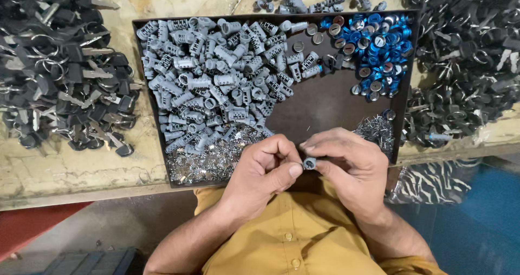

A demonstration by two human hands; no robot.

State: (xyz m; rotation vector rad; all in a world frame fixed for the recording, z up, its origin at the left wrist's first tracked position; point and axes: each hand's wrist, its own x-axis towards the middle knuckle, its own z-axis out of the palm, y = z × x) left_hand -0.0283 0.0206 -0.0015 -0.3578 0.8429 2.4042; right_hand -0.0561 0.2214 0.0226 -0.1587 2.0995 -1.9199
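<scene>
Both hands pinch one small grey lock cylinder [310, 163]: left hand [265, 169] closed beside it, right hand [346, 164] gripping it. Just above them sits a dark tray [325, 107] of grey cylinders [216, 74].

A small grey lock cylinder [310, 163] is held at the near edge of the dark tray [325, 107], its round end face turned up toward the camera. It is pinched between the fingertips of the left hand [265, 169] and the right hand [346, 164], most of its body being hidden by the fingers.
</scene>
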